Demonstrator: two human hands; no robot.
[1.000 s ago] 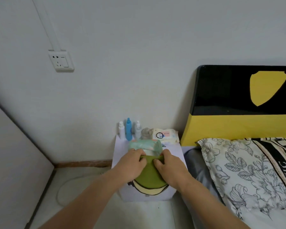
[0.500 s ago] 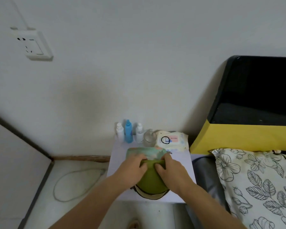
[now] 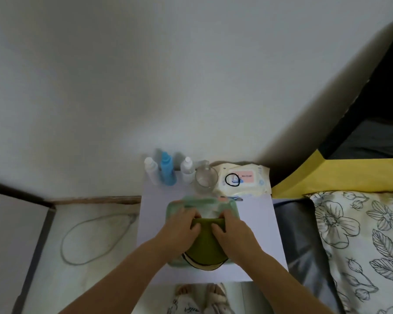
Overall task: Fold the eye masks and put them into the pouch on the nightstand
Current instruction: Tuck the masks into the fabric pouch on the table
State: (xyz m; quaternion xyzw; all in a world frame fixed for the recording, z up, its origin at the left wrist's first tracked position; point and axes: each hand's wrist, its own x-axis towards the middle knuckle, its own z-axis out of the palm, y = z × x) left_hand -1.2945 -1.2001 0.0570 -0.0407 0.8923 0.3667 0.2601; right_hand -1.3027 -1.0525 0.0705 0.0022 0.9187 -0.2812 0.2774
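A folded green eye mask (image 3: 204,243) lies in the middle of the white nightstand (image 3: 259,234). My left hand (image 3: 179,230) and my right hand (image 3: 234,232) both grip its far folded edge, fingers curled over it. A cream and black edge of another eye mask (image 3: 202,265) peeks out under its near side. A pale green translucent pouch (image 3: 202,203) lies flat beneath and beyond the masks, its far end toward the wall. How the masks sit relative to the pouch opening is hidden by my hands.
At the nightstand's back stand two white bottles (image 3: 151,169), a blue bottle (image 3: 167,168), a glass jar (image 3: 205,180) and a wet-wipes pack (image 3: 243,180). A bed with a floral pillow (image 3: 359,241) borders the right. A cable (image 3: 93,241) loops on the floor left.
The view has tilted downward and closer over the nightstand. Both hands stay on the green mask's far edge, held against the pouch.
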